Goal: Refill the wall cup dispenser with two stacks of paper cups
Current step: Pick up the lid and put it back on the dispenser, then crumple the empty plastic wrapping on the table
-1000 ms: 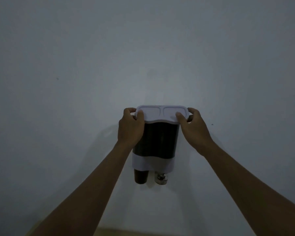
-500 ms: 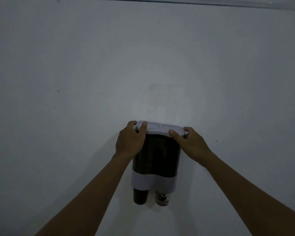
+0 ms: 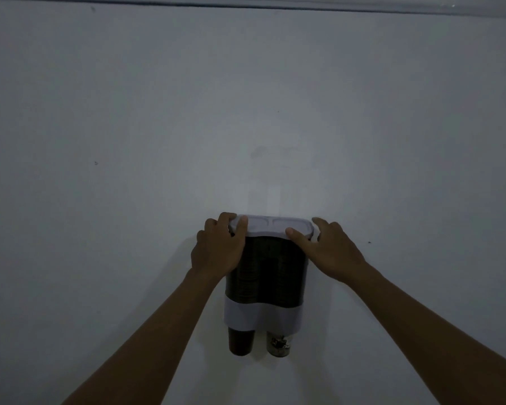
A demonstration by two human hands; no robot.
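White plastic caps the dispenser [image 3: 265, 273] now: the lid [image 3: 270, 226] lies flat across its top, where a second ago you had it tipped toward you with both oval recesses showing. Your left hand [image 3: 216, 252] grips the lid's left end, thumb on top and fingers curled behind it. Your right hand [image 3: 330, 252] has slackened; its thumb rests on the front edge near the right end while the fingers spread open, just off the corner. You have also drawn your head back, so a ledge [image 3: 251, 5] at the top of the wall [image 3: 129, 141] has come into view.

That suggests the refill is nearly finished. Both tubes look dark and full, a brown cup [image 3: 241, 340] pokes out below the left one and a printed cup [image 3: 278, 343] below the right. What seems left is pressing the lid home and letting go.

Dim light hides a lot. You cannot tell whether the lid has clicked shut all round, since its back edge and your left fingers are out of sight. The stacks inside merge into one dark mass, so their height is unclear, and the print on the right cup is unreadable.
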